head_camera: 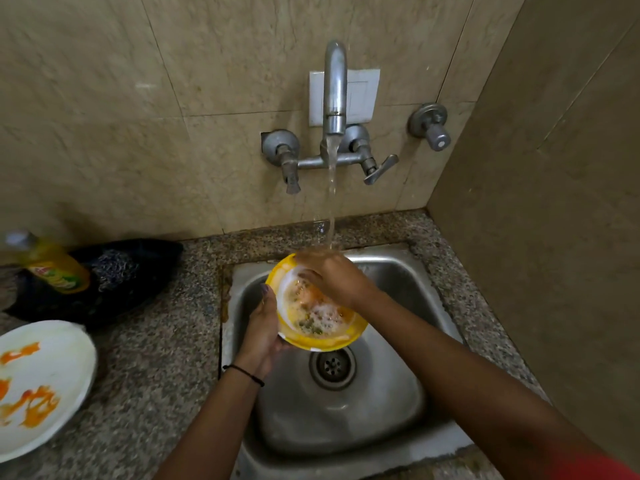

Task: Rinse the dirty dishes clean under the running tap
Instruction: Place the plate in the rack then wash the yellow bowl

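Observation:
A yellow bowl with a white inside (341, 336) hangs tilted over the steel sink (391, 271), holding foamy orange and green food scraps. My left hand (261, 332) grips its left rim from below. My right hand (332, 277) reaches into the bowl's upper part, fingers bent down onto the inside surface, with the water stream from the tap (334, 95) falling on the back of it. A white plate (41, 386) smeared with orange sauce lies on the counter at the left.
A yellow dish-soap bottle (52, 263) leans on a dark cloth with a scrubber (114, 275) at the back left of the granite counter (159, 368). The drain (332, 367) sits below the bowl. Two tap levers and a separate valve (431, 128) stick out from the tiled wall.

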